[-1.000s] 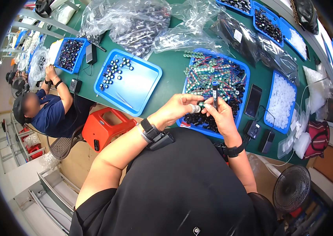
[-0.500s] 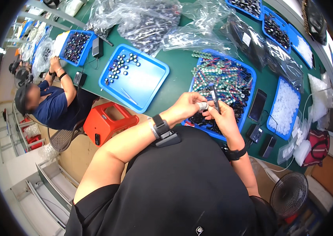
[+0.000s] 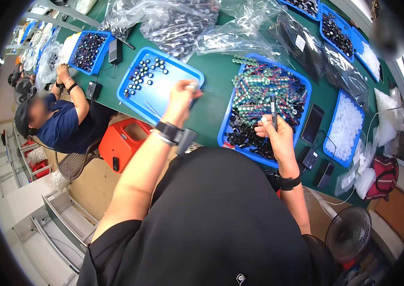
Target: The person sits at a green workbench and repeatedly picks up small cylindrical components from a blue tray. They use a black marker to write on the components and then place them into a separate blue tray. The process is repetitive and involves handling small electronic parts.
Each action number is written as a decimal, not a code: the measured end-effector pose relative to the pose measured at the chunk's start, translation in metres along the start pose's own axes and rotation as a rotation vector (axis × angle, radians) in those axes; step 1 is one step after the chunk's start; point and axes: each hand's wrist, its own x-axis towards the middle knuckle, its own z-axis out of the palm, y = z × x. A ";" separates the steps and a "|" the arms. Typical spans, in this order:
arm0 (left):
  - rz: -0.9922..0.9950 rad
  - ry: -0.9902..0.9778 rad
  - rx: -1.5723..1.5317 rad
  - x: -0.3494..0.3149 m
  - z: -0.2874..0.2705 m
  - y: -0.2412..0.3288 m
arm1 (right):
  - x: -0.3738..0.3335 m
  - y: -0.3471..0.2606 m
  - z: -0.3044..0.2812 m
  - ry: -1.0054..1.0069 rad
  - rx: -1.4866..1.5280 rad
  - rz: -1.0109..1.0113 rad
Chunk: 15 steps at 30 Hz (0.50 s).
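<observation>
My left hand [image 3: 179, 101], slightly blurred, is closed over the right side of a light blue tray [image 3: 190, 69]. A small pale and dark piece shows at its fingertips, too smeared to name. Small round dark parts with pale tops [image 3: 137, 82] lie in that tray, along with thin pale sticks [image 3: 152, 108]. My right hand [image 3: 280, 138] holds a slim black pen-like tool [image 3: 273, 110] upright. A small white piece [image 3: 264, 119] sits at its thumb and fingertips. Below that hand is a blue tray [image 3: 305, 102] of beaded wired strips [image 3: 264, 90] and small black parts [image 3: 249, 133].
A phone [image 3: 312, 125] and a tray of white pieces [image 3: 346, 126] lie to the right. Clear plastic bags [image 3: 240, 43] cover the table's far side. At the left a co-worker [image 3: 59, 119] sits beside a red stool [image 3: 125, 138]. A fan [image 3: 349, 232] stands lower right.
My hands have parted. The left has swung left and away from me to the light blue tray; the right stays above the beaded strips, still holding the black tool.
</observation>
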 end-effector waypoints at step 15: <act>0.695 0.386 1.127 0.075 -0.127 0.013 | -0.005 0.018 -0.019 0.045 -0.039 0.036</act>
